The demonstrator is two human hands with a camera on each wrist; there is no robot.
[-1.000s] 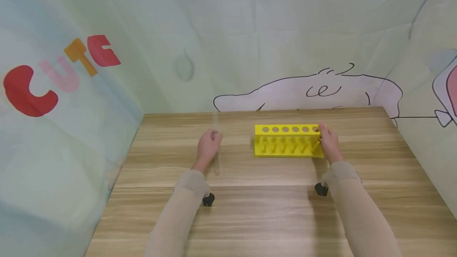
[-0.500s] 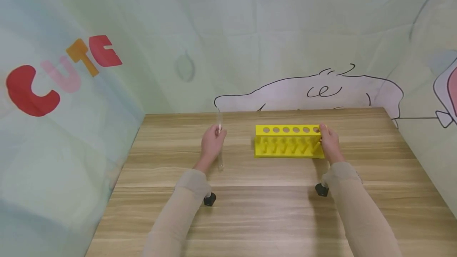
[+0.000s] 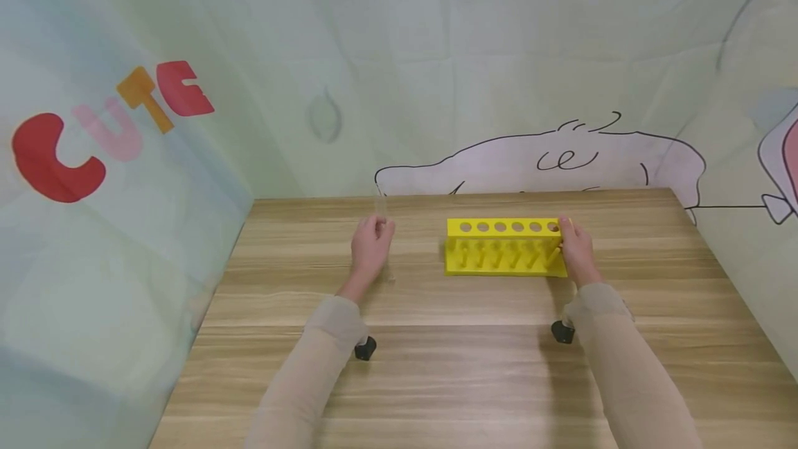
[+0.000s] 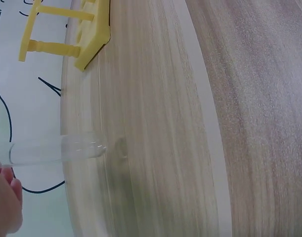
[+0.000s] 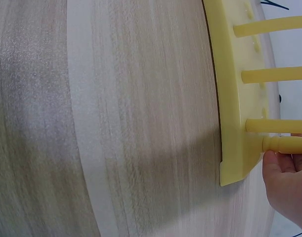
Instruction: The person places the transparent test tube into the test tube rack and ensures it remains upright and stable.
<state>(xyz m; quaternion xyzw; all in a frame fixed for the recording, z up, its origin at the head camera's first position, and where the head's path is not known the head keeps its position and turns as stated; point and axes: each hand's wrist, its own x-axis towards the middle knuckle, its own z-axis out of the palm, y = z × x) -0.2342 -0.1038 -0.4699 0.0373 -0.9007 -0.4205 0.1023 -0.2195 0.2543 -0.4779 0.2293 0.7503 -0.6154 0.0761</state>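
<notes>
A clear glass test tube [image 4: 57, 149] is pinched between the thumb and fingers of my left hand [image 3: 370, 244], left of the rack. Its rounded end points down toward the table in the left wrist view, with a faint shadow close by. In the head view the tube is nearly see-through. The yellow test tube rack [image 3: 491, 229] stands upright on the table, a row of round holes along its top and a row of pegs below. My right hand [image 3: 578, 251] grips the rack's right end, thumb and fingers around the turned end post [image 5: 289, 144]. No tubes show in the rack.
The wood-grain table [image 3: 461, 380] has its back edge just behind the rack. A printed cloth [image 3: 374, 54] hangs behind and along the left side. Below each wrist sits a small black device [image 3: 366, 348].
My left hand has shifted slightly right with the test tube, whose lower end has swung up and to the right in the head view. The right hand and the rack have stayed put.
</notes>
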